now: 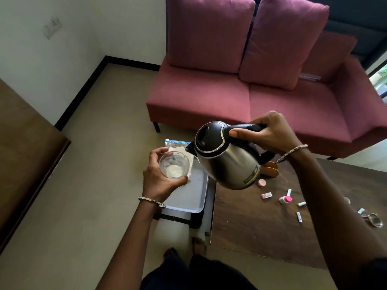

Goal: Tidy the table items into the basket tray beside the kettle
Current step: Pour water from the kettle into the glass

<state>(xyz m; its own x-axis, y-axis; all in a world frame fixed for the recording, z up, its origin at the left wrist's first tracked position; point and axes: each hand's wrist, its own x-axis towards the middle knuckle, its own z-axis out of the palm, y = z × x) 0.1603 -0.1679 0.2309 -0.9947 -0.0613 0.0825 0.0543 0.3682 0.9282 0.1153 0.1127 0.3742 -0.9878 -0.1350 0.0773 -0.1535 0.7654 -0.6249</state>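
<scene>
My right hand [270, 131] grips the black handle of a steel kettle [228, 162], which is tilted with its spout toward a clear glass [173, 165]. My left hand [161, 176] holds that glass from the left, above a white tray [188, 195]. Small items lie scattered on the dark wooden table [251, 222]: a pink-capped white bottle [285, 199], a pink round lid [261, 182], a small pink-and-white packet [266, 195] and several little tubes [301, 204].
A plastic zip bag [177, 143] lies at the tray's far end. A wooden holder [271, 170] sits behind the kettle. A metal strainer [373, 219] lies at the table's right. A maroon sofa [251, 91] stands beyond. My bare feet [196, 244] are on the floor.
</scene>
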